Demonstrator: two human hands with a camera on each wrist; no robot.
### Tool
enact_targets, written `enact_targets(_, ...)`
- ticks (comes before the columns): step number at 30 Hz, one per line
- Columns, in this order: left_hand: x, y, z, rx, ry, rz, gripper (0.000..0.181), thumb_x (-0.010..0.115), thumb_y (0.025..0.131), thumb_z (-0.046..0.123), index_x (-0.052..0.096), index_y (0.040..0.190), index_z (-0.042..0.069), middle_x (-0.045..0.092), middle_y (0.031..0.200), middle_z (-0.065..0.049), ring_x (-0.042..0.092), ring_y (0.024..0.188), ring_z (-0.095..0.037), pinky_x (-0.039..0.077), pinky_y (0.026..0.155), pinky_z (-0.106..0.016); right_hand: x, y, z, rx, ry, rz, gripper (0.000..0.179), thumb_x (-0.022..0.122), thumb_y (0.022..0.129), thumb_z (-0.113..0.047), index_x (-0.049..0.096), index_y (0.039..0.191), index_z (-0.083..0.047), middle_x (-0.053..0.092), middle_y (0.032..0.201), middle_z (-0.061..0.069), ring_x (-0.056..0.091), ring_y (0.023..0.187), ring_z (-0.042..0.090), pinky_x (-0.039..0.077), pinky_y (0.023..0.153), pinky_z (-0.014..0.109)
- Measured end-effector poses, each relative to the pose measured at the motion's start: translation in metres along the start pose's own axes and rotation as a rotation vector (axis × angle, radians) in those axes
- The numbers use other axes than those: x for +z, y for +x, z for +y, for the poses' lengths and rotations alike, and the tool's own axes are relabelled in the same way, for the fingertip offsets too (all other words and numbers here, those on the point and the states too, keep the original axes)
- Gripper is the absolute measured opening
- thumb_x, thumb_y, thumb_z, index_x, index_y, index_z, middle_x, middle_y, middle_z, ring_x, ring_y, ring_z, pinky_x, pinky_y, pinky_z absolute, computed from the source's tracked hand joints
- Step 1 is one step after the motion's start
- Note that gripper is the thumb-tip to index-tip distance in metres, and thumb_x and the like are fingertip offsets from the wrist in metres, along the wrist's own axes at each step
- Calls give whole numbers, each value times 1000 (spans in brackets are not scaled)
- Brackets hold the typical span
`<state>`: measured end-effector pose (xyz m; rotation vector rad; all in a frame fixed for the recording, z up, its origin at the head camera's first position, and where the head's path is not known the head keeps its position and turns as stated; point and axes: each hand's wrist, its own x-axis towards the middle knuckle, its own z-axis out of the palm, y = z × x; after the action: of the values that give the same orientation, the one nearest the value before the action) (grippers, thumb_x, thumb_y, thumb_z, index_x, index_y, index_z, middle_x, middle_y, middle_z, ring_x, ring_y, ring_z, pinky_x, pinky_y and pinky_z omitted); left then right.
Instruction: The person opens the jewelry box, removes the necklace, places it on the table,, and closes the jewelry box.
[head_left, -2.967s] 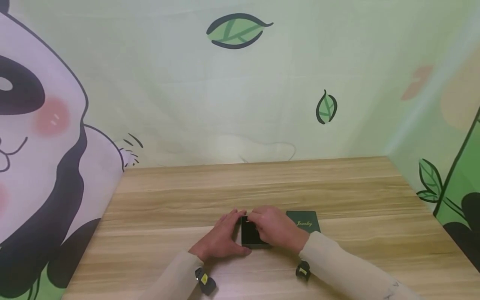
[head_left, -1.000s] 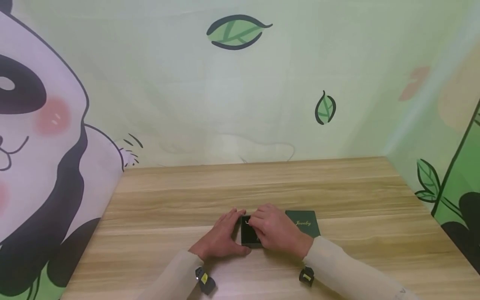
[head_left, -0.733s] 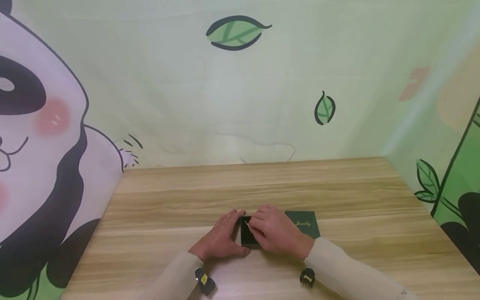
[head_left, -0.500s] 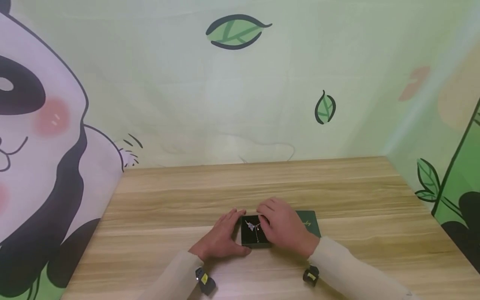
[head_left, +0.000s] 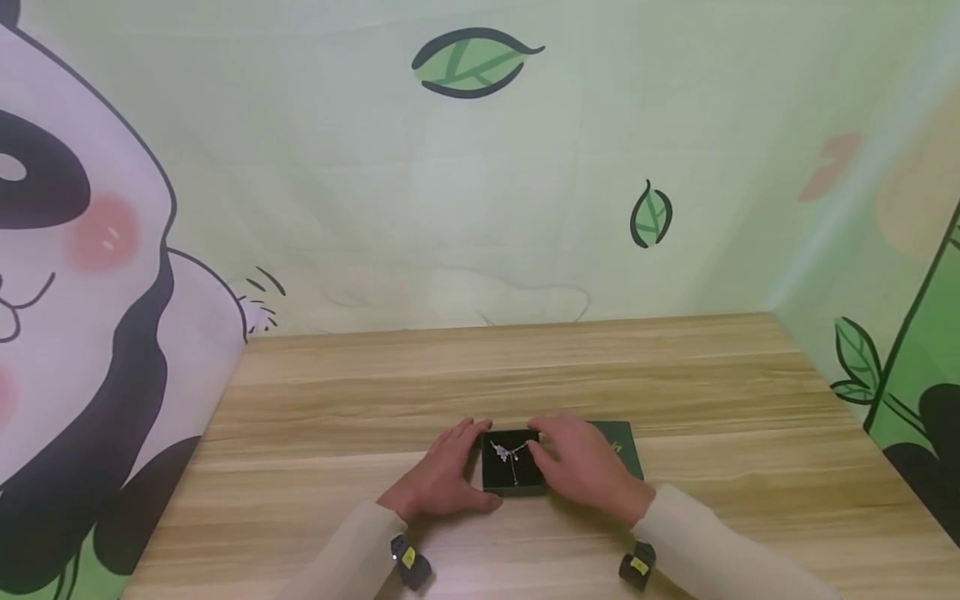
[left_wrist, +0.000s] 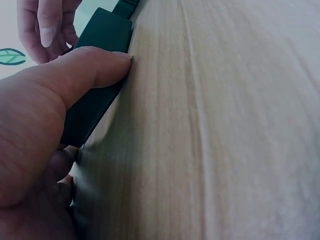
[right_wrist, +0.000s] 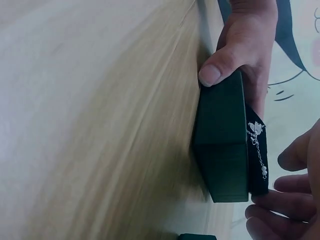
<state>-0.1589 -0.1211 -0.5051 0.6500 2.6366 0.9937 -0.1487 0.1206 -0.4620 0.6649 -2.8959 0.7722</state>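
Note:
A dark green jewelry box (head_left: 514,492) stands on the table with its top off, a black pad (head_left: 495,477) inside it. Across the pad lies a silver chain necklace (head_left: 504,453) with a pale charm and a hanging tail. My left hand (head_left: 441,482) grips the box at its left side, the thumb (left_wrist: 107,67) on the near wall and the fingers around the far left. At the right side is my right hand (head_left: 588,468), thumb and fingers apart. Its fingertips (right_wrist: 260,200) are close to the pad's edge; whether they touch it is unclear.
A green lid (head_left: 624,442) with gold lettering lies right of the box, partly covered by my right hand. The wooden table (head_left: 337,400) meets a printed cloth wall (head_left: 360,167) behind. Black wrist cameras (head_left: 637,567) sit on both wrists.
My right hand has let go of the necklace and moved right, to the box's right side. The necklace now lies in full view on the pad. My left hand has stayed put.

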Motion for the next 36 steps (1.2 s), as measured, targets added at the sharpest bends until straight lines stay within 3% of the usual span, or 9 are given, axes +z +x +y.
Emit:
enact_targets(7, 0, 0, 0, 12, 8, 3, 110, 90, 74, 42, 32, 161, 9, 36, 168, -18, 21, 162, -37, 14, 135, -56, 2, -3, 2, 61, 152, -7, 33, 73, 94, -12, 70, 126, -6, 74, 126, 11, 70, 113, 27, 60, 99, 48)
enact_targets(11, 0, 0, 0, 13, 5, 3, 109, 90, 74, 41, 32, 161, 9, 36, 168, -18, 21, 162, -38, 13, 135, -56, 4, -2, 5, 72, 247, -9, 31, 75, 90, -6, 71, 121, -8, 75, 111, 5, 68, 96, 16, 62, 86, 34)
enact_targets(16, 0, -1, 2, 8, -3, -3, 109, 90, 75, 41, 32, 161, 9, 36, 168, -20, 20, 162, -37, 13, 135, -55, 6, 0, 9, 67, 321, -34, 29, 75, 90, -3, 71, 118, -8, 70, 90, -2, 59, 79, 8, 52, 70, 19)
enact_targets(21, -1, -1, 3, -2, -5, -3, 110, 90, 74, 41, 31, 162, 9, 34, 168, -20, 21, 162, -37, 13, 135, -56, 5, 4, 11, 66, 386, -43, 27, 75, 89, 0, 71, 116, -4, 68, 85, -1, 57, 76, 8, 51, 69, 20)
enact_targets(30, -1, 1, 6, -5, -15, 15, 112, 93, 71, 36, 32, 161, 6, 39, 165, -22, 21, 161, -42, 14, 134, -59, -4, 11, 13, 90, 479, -34, 25, 72, 91, 3, 69, 114, -5, 68, 88, 5, 60, 82, 12, 55, 77, 23)
enact_targets(36, -4, -5, 7, -36, -68, 16, 122, 96, 67, 46, 29, 163, 11, 29, 168, -27, 19, 159, -48, 21, 129, -68, -14, 14, 11, 87, 550, -62, 25, 71, 92, 4, 67, 116, -1, 67, 92, 10, 62, 83, 15, 58, 77, 23)
